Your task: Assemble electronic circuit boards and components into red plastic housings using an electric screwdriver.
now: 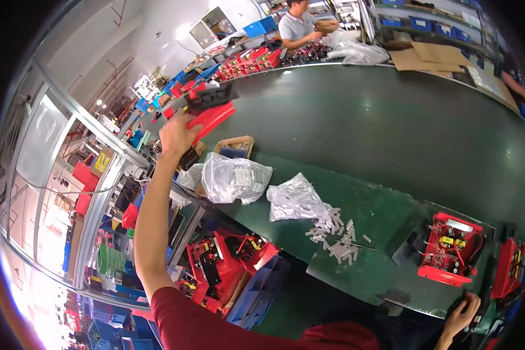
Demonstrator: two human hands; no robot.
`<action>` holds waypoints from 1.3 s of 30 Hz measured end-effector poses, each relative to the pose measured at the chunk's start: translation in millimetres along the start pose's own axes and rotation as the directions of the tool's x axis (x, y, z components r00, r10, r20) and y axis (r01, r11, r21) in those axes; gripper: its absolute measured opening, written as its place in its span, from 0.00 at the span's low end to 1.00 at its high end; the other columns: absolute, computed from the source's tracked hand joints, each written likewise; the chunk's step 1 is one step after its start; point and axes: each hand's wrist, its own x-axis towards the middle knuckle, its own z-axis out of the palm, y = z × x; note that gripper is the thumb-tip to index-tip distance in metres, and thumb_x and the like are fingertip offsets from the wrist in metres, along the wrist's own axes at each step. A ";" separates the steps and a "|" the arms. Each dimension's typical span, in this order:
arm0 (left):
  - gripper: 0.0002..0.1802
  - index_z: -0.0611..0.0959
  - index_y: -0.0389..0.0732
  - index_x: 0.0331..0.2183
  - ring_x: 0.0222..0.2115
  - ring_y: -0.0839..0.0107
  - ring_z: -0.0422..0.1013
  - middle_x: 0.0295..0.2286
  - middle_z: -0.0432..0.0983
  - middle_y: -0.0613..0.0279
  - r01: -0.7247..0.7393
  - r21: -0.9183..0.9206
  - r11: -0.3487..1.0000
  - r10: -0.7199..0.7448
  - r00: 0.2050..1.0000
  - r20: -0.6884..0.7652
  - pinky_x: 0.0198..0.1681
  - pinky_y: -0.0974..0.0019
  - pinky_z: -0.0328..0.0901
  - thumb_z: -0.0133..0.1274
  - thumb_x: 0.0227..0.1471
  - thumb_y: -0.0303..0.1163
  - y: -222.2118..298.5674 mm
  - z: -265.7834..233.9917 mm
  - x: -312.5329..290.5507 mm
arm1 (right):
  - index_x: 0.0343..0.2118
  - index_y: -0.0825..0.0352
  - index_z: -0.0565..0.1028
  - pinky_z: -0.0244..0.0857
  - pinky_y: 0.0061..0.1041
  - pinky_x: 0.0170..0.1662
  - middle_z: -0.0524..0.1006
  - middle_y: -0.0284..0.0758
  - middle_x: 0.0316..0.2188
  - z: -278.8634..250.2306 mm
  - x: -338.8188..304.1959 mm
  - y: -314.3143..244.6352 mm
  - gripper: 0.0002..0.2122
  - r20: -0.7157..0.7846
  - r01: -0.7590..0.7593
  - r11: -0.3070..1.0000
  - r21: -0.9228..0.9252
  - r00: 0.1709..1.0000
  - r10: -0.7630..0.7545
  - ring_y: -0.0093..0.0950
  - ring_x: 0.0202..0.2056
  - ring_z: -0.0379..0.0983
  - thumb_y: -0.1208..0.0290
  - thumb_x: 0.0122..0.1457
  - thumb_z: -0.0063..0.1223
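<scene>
My left hand [178, 134], arm stretched far to the left, is closed on a red plastic housing [214, 119] with a black panel on top, held in the air beyond the plastic bags. My right hand [463, 313] is low at the right by the bench edge, its fingers bent beside a dark part; what they hold, if anything, I cannot make out. Just above that hand lies an open red housing [452, 271] with a circuit board, wires and yellow components inside. Another red housing [506, 268] with electronics stands to its right.
A clear bag [236, 179] and a second bag [296, 198] lie on the green bench, with small pale pieces [338, 239] spilled out. Red housings fill a blue crate [256, 294] below the left edge. A co-worker [300, 26] works across the dark table, near cardboard [434, 55].
</scene>
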 end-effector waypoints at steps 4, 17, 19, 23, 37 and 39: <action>0.22 0.88 0.47 0.40 0.41 0.52 0.76 0.40 0.79 0.56 0.141 -0.004 0.990 -0.140 0.985 0.096 0.43 0.50 0.69 0.65 0.44 0.47 -66.8 64.1 -24.3 | 0.39 0.74 0.71 0.64 0.34 0.51 0.71 0.43 0.39 1.2 -0.4 -6.4 0.08 -0.023 0.000 1.000 -0.004 1.000 0.000 0.41 0.44 0.70 0.85 0.58 0.43; 0.17 0.81 0.34 0.44 0.40 0.64 0.76 0.40 0.80 0.52 -0.123 -0.448 0.886 0.083 0.991 -0.107 0.47 0.59 0.71 0.55 0.57 0.36 -167.0 339.6 -174.3 | 0.46 0.70 0.73 0.65 0.28 0.50 0.74 0.38 0.42 -21.8 -3.5 -99.2 0.13 -0.046 -0.012 0.999 -0.046 0.999 0.010 0.31 0.43 0.72 0.82 0.57 0.55; 0.17 0.82 0.36 0.44 0.40 0.60 0.76 0.39 0.80 0.51 -0.168 -0.406 0.898 0.181 0.984 -0.007 0.46 0.57 0.71 0.54 0.57 0.37 -89.9 319.3 -148.4 | 0.46 0.67 0.75 0.69 0.32 0.47 0.75 0.41 0.42 -16.6 2.9 -119.2 0.18 -0.012 0.180 0.978 -0.102 0.983 -0.182 0.39 0.43 0.73 0.80 0.50 0.61; 0.19 0.83 0.38 0.44 0.39 0.54 0.76 0.39 0.80 0.48 -0.196 -0.069 0.978 0.202 0.974 0.105 0.43 0.54 0.71 0.53 0.58 0.41 -63.4 181.4 -100.2 | 0.55 0.60 0.73 0.71 0.32 0.41 0.72 0.35 0.47 3.9 34.9 -136.9 0.27 0.294 0.374 0.927 0.013 0.885 -0.361 0.32 0.37 0.74 0.71 0.49 0.67; 0.18 0.80 0.37 0.47 0.40 0.63 0.76 0.41 0.77 0.53 -0.187 -0.930 0.317 0.706 0.701 0.100 0.45 0.63 0.71 0.60 0.55 0.29 362.2 -2.5 -115.9 | 0.36 0.64 0.71 0.69 0.33 0.40 0.70 0.36 0.38 -17.6 177.2 -48.0 0.09 0.535 0.898 0.414 0.146 0.280 -0.797 0.33 0.40 0.71 0.70 0.51 0.53; 0.27 0.74 0.34 0.55 0.49 0.58 0.73 0.49 0.74 0.47 -0.078 -0.976 0.204 0.747 0.657 0.104 0.51 0.61 0.67 0.58 0.58 0.37 431.0 20.1 -138.7 | 0.37 0.63 0.73 0.65 0.32 0.46 0.71 0.35 0.38 -14.6 183.6 -60.7 0.12 0.460 0.895 0.445 -0.016 0.402 -0.792 0.32 0.44 0.69 0.71 0.48 0.56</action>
